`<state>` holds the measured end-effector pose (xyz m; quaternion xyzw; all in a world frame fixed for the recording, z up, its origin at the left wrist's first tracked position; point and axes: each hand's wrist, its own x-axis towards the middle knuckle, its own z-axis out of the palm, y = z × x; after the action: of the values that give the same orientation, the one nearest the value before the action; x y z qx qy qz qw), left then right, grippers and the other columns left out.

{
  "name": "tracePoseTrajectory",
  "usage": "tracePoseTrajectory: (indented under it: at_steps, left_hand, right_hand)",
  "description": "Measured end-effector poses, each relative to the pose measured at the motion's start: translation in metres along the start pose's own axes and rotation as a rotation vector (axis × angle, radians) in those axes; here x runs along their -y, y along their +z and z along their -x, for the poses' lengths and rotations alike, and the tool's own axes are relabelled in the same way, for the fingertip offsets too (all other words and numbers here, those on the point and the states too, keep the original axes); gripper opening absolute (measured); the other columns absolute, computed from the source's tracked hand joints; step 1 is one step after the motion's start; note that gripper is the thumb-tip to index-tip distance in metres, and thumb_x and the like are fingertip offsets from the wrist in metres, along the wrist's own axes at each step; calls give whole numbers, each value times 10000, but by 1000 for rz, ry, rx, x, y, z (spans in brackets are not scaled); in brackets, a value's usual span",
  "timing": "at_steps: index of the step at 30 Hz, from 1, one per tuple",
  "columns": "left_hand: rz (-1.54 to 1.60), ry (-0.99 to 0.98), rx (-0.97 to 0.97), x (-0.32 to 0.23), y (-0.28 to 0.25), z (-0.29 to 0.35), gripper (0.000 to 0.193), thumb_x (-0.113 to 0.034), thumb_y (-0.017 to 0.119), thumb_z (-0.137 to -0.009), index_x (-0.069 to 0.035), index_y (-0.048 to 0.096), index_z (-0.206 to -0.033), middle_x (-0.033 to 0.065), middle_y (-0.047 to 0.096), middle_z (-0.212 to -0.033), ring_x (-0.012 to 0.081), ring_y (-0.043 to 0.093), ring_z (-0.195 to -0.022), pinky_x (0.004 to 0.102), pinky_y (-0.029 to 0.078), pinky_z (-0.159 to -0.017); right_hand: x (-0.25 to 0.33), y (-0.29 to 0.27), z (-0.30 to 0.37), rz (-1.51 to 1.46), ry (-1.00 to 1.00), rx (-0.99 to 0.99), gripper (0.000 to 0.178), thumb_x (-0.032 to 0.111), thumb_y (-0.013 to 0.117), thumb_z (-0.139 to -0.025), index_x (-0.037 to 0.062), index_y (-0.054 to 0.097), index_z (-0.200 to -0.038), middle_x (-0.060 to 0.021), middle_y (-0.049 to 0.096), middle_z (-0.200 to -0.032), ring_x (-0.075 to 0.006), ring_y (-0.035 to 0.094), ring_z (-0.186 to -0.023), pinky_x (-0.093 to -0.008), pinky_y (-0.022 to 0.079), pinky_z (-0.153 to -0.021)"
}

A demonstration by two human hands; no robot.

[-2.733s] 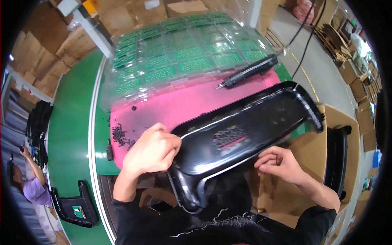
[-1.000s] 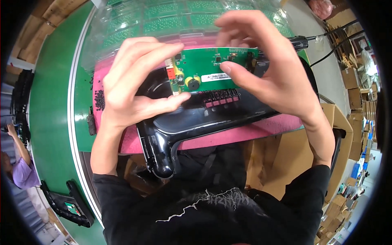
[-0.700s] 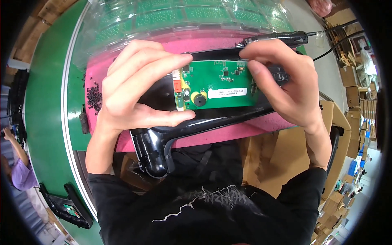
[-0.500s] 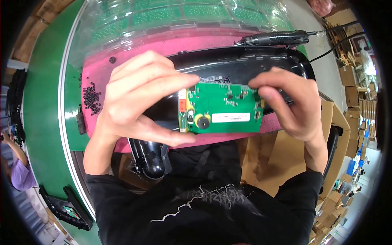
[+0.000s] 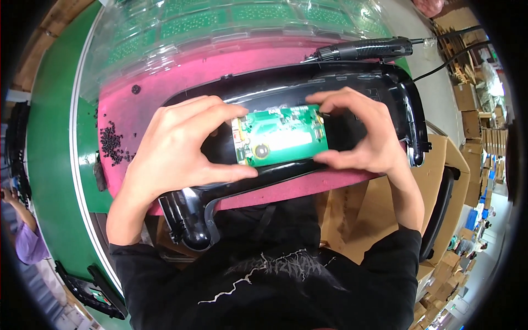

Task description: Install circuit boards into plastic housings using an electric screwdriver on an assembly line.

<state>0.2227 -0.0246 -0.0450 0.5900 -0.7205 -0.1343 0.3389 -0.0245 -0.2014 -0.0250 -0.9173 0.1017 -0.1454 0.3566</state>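
I hold the board between my two hands: my left hand grips its left end, fingers at the top corner and thumb at the bottom, and my right hand pinches the right end the same way. The board sits face up over the middle of the black shell; I cannot tell whether it touches the shell beneath. The shell lies on the pink mat, its left arm jutting past the near edge. Beyond it lies the driver, with clear trays behind. Loose screws are heaped at the mat's left, and a carton stands to my right.
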Motion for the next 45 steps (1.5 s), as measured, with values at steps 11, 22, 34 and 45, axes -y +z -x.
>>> tracePoseTrajectory:
  at_steps: [11,22,34,45]
  left_hand:
    - [-135,-222,153,-6,6,-3,655,-270,894,-563,-38,624,-1113,67,621,-989,223,583,-690,345,502,-625]
    - [-185,-248,191,-8,5,-9,669,-299,879,-583,-33,608,-1134,104,585,-1116,331,646,-939,414,544,-763]
    - [-205,-241,197,-11,6,-8,673,-328,868,-589,-31,605,-1133,99,585,-1114,335,640,-952,416,537,-768]
    - [-307,-142,189,-5,5,-2,629,-338,842,-661,-50,574,-1151,69,572,-1091,270,641,-943,351,534,-682]
  right_hand:
    - [-23,20,-6,8,-46,-40,487,113,863,-607,44,584,-1000,-104,641,-1167,-306,597,-1015,-374,491,-889]
    - [-26,21,-9,42,-12,-48,473,99,855,-608,51,597,-1001,-86,592,-1170,-303,567,-1043,-379,480,-897]
    - [-25,21,-8,39,-10,-39,464,94,852,-609,46,604,-998,-86,590,-1158,-296,566,-1029,-374,482,-887]
    - [-14,21,-12,91,43,-20,476,62,847,-558,41,606,-969,-118,606,-1146,-318,590,-1044,-390,490,-901]
